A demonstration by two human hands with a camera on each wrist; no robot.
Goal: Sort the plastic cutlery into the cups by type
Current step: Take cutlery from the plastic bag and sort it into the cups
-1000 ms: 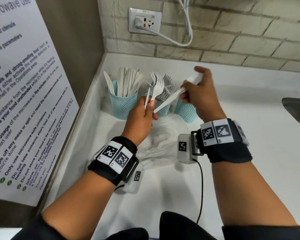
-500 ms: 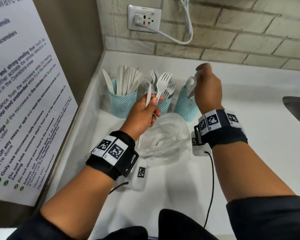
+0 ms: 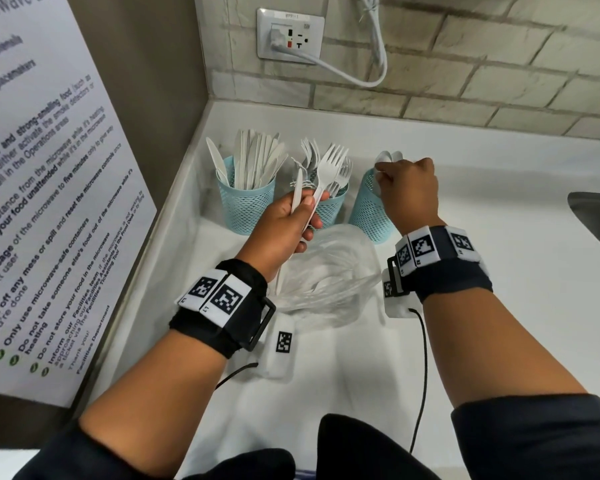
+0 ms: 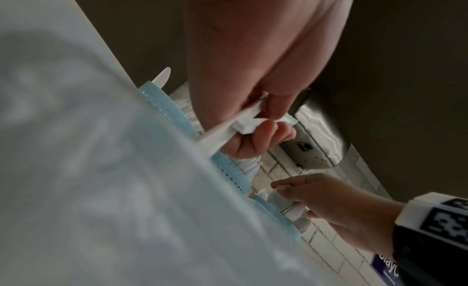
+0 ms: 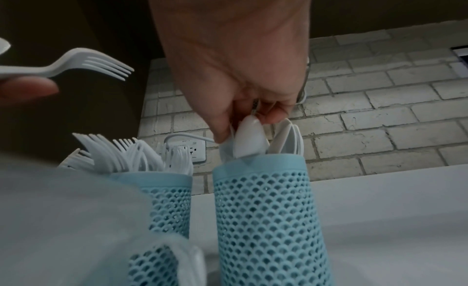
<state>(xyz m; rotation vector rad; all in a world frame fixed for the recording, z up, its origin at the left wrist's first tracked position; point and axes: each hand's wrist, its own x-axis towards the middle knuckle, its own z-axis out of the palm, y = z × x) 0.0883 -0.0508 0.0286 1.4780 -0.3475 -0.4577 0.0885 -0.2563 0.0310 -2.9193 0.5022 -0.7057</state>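
Observation:
Three blue mesh cups stand in the counter corner: the knife cup (image 3: 245,202), the fork cup (image 3: 330,207) and the spoon cup (image 3: 368,211). My left hand (image 3: 309,209) grips a white fork (image 3: 329,164) and a white knife (image 3: 297,188) by their handles, upright in front of the fork cup. My right hand (image 3: 383,171) is over the spoon cup (image 5: 268,220). Its thumb and fingers pinch the bowl of a white spoon (image 5: 249,138) that stands handle-down in that cup among other spoons. A clear plastic bag (image 3: 326,282) with more cutlery lies below my hands.
A tiled wall with a socket (image 3: 290,38) and a white cable (image 3: 374,53) rises behind the cups. A printed notice (image 3: 49,202) covers the wall at left. A steel sink (image 3: 596,216) cuts into the white counter (image 3: 499,202) at far right.
My right hand carried the spoon rightward from beside the fork cup and lowered it into the spoon cup. My left hand kept hold of the fork and knife, barely moving.

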